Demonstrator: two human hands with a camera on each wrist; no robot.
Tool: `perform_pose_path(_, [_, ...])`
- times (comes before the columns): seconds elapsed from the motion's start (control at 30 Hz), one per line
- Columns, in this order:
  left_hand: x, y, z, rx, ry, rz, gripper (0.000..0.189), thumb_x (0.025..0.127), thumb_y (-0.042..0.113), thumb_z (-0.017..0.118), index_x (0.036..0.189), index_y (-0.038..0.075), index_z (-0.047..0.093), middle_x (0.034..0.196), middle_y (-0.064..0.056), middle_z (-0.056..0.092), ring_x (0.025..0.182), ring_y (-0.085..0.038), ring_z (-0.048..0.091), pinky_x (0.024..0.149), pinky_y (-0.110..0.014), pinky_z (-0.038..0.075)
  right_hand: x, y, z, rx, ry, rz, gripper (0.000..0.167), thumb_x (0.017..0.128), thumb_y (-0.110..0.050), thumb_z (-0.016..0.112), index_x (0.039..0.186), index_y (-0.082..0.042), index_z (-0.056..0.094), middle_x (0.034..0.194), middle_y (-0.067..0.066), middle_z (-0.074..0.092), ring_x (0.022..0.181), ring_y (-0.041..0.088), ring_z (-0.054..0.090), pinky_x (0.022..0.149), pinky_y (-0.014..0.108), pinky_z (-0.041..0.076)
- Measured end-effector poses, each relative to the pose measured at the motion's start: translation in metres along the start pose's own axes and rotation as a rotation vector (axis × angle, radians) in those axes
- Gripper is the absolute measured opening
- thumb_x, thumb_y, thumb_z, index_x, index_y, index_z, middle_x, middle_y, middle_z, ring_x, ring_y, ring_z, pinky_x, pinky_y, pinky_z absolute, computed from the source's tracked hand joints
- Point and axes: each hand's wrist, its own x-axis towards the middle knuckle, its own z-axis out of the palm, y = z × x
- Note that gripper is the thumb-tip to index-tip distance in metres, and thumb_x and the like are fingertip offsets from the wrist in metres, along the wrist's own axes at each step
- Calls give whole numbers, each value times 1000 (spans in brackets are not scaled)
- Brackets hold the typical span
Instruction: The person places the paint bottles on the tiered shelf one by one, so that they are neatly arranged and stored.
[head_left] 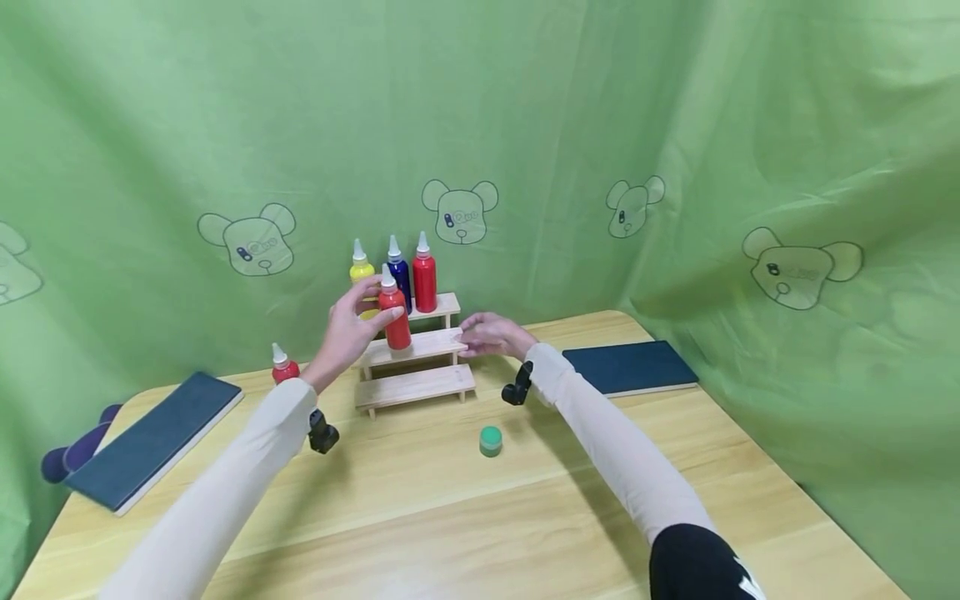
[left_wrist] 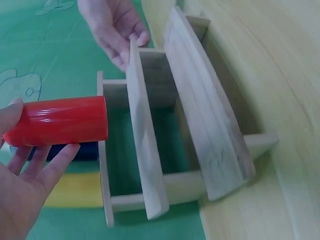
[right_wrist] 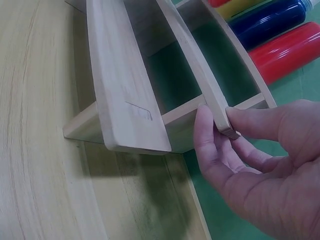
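Note:
My left hand (head_left: 347,332) grips a red squeeze bottle (head_left: 395,322) with a white pointed cap, thumb on one side and fingers on the other. It is upright in front of the top step of a three-step wooden stand (head_left: 417,387); in the left wrist view a gap shows between its base and the middle step (left_wrist: 143,125). My right hand (right_wrist: 265,165) pinches the right end of that middle step between thumb and fingers. On the top step stand a yellow bottle (head_left: 362,272), a dark blue bottle (head_left: 402,279) and another red bottle (head_left: 424,283).
A further red bottle (head_left: 285,368) stands left of the stand, partly behind my left wrist. A small green-lidded jar (head_left: 491,441) sits in front. Dark flat boards lie at left (head_left: 161,437) and right (head_left: 633,367). Purple object (head_left: 82,450) at the left edge; green curtain (head_left: 525,108) behind.

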Motion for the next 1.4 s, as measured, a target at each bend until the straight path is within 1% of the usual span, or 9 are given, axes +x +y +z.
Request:
perform_pose_path(0.27, [9,-3,22,-3,-5,24,61,98,9,74,154,8,48,142,-23,60,127,-41,60,109,-55,52,0,-1,1,8,-16,-8,31,99,12,56,127,5,46,105,16,57,80,20,64,74,24,64])
perform_pose_path(0.43, [12,-6,35,1,-5,32,60,98,3,72,153,4,48,139,-26,59,122,-43,63,105,-53,55,-1,-2,1,-34,-9,-6,35,99,12,56,131,8,45,106,15,56,80,20,63,75,24,63])
perform_pose_path(0.53, [12,-9,41,6,4,47,59,97,1,72,152,1,49,136,-28,61,121,-44,64,106,-52,55,-1,-1,2,-45,-16,0,38,99,11,56,135,9,43,106,15,56,80,19,62,79,25,64])
perform_pose_path(0.63, [12,-11,46,17,12,61,58,97,2,72,151,1,49,135,-28,62,120,-44,65,106,-52,55,-1,-1,2,-37,-23,3,40,100,11,55,138,10,42,106,14,56,81,19,62,79,25,64])
perform_pose_path(0.8, [12,-19,55,47,21,85,52,99,6,72,147,1,53,136,-25,64,123,-41,65,108,-50,54,-1,0,1,-3,-32,-1,37,100,13,53,135,8,42,107,15,55,82,20,62,76,23,63])
perform_pose_path(0.97, [15,-20,60,59,26,100,48,99,9,72,144,0,55,137,-24,64,123,-39,64,109,-48,53,-1,0,-1,6,-34,-14,39,100,12,52,137,7,41,110,15,54,84,20,61,76,23,63])
perform_pose_path(1.13, [15,-23,60,52,22,81,48,98,9,73,143,0,56,135,-23,65,122,-39,65,109,-47,54,2,4,-1,5,-49,-18,48,100,12,54,144,8,38,106,14,55,83,19,62,79,25,63])
perform_pose_path(1.3, [14,-25,61,47,26,100,48,98,10,74,141,0,56,135,-22,64,122,-39,65,108,-48,54,0,6,-2,17,-58,-32,48,101,11,53,147,8,37,104,13,57,83,18,62,82,26,64])
perform_pose_path(1.4, [15,-24,62,34,38,98,47,98,8,74,140,0,57,135,-22,65,121,-40,65,108,-50,54,1,7,-2,38,-65,-33,48,102,10,52,147,8,36,104,12,56,85,18,63,85,28,64])
